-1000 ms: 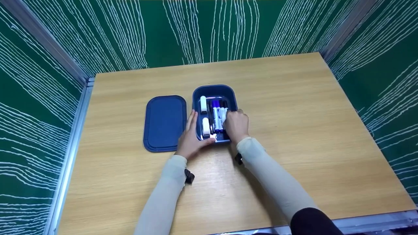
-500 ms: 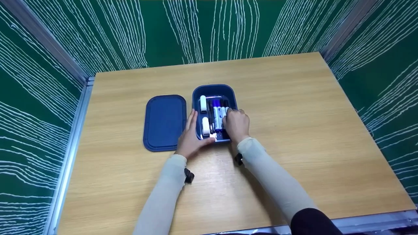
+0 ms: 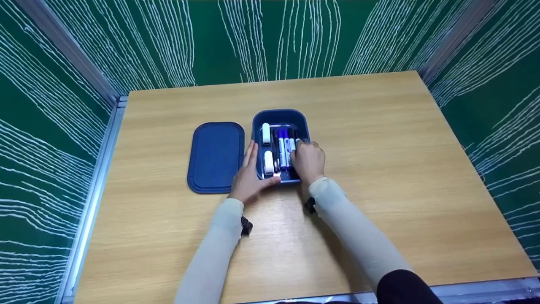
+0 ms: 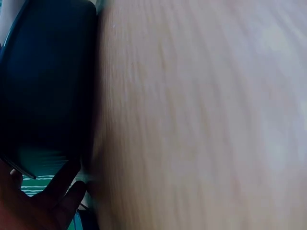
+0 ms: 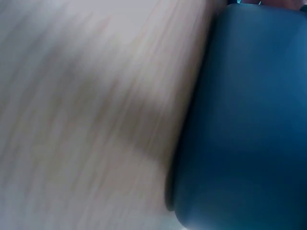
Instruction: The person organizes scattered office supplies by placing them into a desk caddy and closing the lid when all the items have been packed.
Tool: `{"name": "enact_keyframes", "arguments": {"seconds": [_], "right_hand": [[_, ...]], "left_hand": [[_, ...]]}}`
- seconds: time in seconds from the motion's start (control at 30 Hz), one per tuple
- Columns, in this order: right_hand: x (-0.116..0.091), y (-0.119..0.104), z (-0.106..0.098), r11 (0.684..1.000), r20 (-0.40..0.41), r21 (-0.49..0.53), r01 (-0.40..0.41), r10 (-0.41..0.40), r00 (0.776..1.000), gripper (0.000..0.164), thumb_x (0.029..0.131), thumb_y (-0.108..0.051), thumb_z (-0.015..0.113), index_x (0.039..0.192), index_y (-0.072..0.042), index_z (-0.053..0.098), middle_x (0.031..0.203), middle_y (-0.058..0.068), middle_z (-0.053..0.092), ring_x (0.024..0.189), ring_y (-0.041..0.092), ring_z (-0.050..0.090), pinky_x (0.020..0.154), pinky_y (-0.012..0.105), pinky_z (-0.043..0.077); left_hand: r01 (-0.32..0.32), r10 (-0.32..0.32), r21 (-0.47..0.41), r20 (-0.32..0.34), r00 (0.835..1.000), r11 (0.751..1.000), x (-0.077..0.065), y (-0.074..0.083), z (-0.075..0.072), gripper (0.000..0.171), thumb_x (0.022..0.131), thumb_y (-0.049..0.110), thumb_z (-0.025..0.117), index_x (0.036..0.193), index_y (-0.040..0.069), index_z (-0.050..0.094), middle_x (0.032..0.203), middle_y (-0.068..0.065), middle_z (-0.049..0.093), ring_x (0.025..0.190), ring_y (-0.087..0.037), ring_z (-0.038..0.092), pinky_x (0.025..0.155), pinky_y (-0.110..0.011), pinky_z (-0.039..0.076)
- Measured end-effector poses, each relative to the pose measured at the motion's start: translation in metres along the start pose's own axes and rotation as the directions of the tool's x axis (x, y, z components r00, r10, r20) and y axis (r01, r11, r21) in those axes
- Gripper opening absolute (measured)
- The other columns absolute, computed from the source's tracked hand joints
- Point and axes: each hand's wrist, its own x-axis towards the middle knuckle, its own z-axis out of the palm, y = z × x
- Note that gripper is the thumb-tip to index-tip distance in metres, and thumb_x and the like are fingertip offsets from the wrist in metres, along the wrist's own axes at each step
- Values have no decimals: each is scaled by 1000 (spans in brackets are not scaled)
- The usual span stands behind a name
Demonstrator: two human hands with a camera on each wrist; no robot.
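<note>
In the head view an open dark blue box (image 3: pixel 260 114) stands on the table. Two blue-capped markers (image 3: pixel 283 152), black-capped markers (image 3: pixel 291 134), a slim dark pen (image 3: pixel 275 147) and two white blocky pieces (image 3: pixel 266 134) lie inside. My left hand (image 3: pixel 247 181) rests against the box's near left corner, fingers straight along the left wall, thumb over the near rim. My right hand (image 3: pixel 309 162) is curled over the right rim, fingers reaching inside around the rightmost black-capped marker, whose body it mostly hides. In the right wrist view, only the fingers' edge shows above the box's outer wall (image 5: pixel 249 115).
The matching blue lid (image 3: pixel 216 156) lies flat on the wooden table (image 3: pixel 358 126), just left of the box. Green walls (image 3: pixel 211 42) with white wavy lines enclose the table at the back and sides. Metal frame strips (image 3: pixel 90 194) run along the edges.
The head view has shifted slightly, so everything appears a little farther right. Both hands stay at their places on the box, and its contents look the same.
</note>
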Motion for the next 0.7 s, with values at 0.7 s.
{"name": "enact_keyframes", "arguments": {"seconds": [0.7], "right_hand": [[2, 2, 1, 1000, 14, -8, 1, -1, 1000, 19, 83, -18, 72, 81, 0, 67, 69, 15, 63, 63, 33, 59, 51, 47, 50]], "left_hand": [[353, -322, 67, -281, 904, 933, -70, -82, -104, 86, 88, 47, 69, 153, 9, 29, 150, -17, 28, 132, -36, 36, 101, -51, 38]]}}
